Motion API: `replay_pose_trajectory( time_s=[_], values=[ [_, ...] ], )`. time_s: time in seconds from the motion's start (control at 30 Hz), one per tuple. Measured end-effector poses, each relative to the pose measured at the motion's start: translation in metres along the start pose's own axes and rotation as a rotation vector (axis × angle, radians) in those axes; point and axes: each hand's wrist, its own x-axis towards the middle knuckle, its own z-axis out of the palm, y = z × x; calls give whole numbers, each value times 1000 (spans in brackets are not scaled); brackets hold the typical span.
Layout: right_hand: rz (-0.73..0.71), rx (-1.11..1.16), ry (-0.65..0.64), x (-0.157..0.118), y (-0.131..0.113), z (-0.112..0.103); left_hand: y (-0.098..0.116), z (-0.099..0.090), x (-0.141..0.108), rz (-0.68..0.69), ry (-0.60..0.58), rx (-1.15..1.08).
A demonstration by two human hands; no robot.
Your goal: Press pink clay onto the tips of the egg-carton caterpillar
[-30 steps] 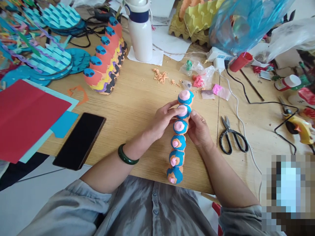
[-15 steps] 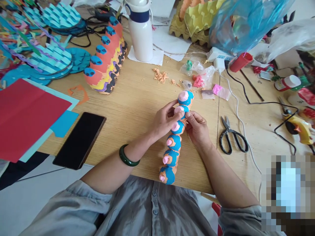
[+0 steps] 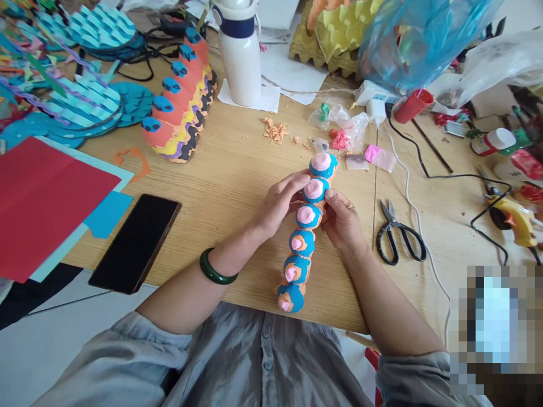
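A long egg-carton strip (image 3: 309, 244) runs upright through the middle of my view, its row of rounded bumps coated in blue and orange clay. Pink clay (image 3: 314, 189) caps the bumps, spread wide on the three far ones and sitting as small lumps on the nearer ones. From the left, my left hand (image 3: 278, 204) grips the strip near the second and third bumps, part of its fingers hidden beside it. Thumb and fingers of my right hand (image 3: 343, 219) pinch the strip's right edge by the second bump.
Black-handled scissors (image 3: 399, 233) lie at right beside a white cable (image 3: 418, 217). At left are a phone (image 3: 136, 243), red paper (image 3: 51, 198) and a painted orange egg-carton piece (image 3: 180, 107). Behind stand a white bottle (image 3: 241, 68), orange scraps (image 3: 275, 131) and small clay bags (image 3: 339, 138).
My left thumb has come off the pink clay on the second bump, leaving that cap in full view. The strip has turned slightly, its bumps facing up more.
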Motion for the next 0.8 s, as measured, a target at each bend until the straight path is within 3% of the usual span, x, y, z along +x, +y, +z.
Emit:
replay_pose_trajectory(
  time_s=[0.1, 0.23, 0.43, 0.6, 0.8],
  values=[
    [9, 9, 0, 1, 0, -1, 0, -1, 1, -78, 14, -130],
    [3, -1, -10, 1, 1, -3, -1, 0, 1, -95, -10, -128],
    [9, 39, -47, 1, 2, -4, -5, 4, 0, 13, 87, 26],
    [3, -2, -50, 1, 2, -6, -7, 3, 0, 62, 48, 7],
    [20, -3, -90, 0, 0, -8, -3, 0, 1, -81, -22, -126]
  ],
)
